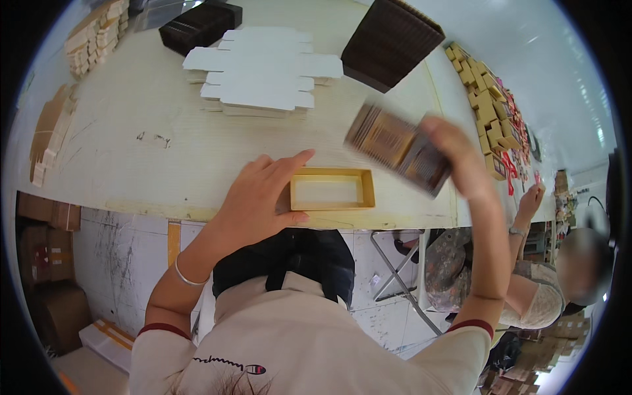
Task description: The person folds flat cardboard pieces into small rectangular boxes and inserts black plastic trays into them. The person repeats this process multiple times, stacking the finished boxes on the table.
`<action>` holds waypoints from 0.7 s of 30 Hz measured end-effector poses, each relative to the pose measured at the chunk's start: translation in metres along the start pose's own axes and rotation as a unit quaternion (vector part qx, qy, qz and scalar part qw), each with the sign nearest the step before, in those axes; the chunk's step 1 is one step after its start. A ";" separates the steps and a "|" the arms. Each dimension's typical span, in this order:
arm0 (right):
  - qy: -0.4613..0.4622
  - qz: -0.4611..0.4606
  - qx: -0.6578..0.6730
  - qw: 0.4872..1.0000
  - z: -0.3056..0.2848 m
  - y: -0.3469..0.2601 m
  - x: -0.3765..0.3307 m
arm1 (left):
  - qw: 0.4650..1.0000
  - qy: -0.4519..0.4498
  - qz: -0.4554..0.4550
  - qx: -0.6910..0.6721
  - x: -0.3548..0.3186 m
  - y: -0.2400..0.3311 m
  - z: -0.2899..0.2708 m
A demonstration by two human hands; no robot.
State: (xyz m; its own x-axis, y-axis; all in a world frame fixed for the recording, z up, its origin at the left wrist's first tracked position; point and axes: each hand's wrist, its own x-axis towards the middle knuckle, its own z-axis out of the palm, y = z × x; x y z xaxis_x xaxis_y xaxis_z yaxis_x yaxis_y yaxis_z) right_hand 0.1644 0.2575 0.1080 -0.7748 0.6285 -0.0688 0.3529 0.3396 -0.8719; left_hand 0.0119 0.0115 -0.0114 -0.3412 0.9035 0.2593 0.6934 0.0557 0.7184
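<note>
A shallow open gold box (pixel 368 191) with a pale inside lies near the table's front edge. My left hand (pixel 253 194) is around its left end, the thumb along the near side and the index finger by the far side. To the right, my right hand (pixel 454 148) grips a dark brown and gold printed box piece (pixel 385 135), held tilted above the table. Motion blurs this piece and the hand, and I cannot tell whether it is a lid or a sleeve.
Flat white carton blanks (pixel 257 69) are stacked behind the gold box. Dark boxes stand at the back left (pixel 201 27) and back right (pixel 395 43). Several gold boxes (pixel 487 108) line the right side, near a co-worker's hand (pixel 532 197). Brown card pieces (pixel 49 135) lie left.
</note>
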 end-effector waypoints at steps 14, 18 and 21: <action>-0.110 -0.099 -0.363 0.920 0.072 0.030 -0.021 | 0.997 -0.073 0.025 0.002 0.016 0.009 0.003; -0.241 -0.196 -0.111 0.944 0.025 0.036 -0.023 | 0.995 -0.100 -0.010 0.029 0.015 0.001 -0.015; -0.249 -0.226 -0.083 0.938 0.026 0.061 -0.035 | 0.993 -0.122 0.000 -0.006 0.022 -0.007 -0.017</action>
State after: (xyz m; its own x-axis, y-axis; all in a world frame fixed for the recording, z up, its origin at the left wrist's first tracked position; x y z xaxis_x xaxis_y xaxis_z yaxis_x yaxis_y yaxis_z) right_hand 0.1999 0.2378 0.0444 -0.9993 0.0041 0.0360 -0.0256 0.6229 -0.7819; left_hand -0.0110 0.0235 0.0003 -0.1767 0.9795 0.0970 0.6856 0.0517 0.7262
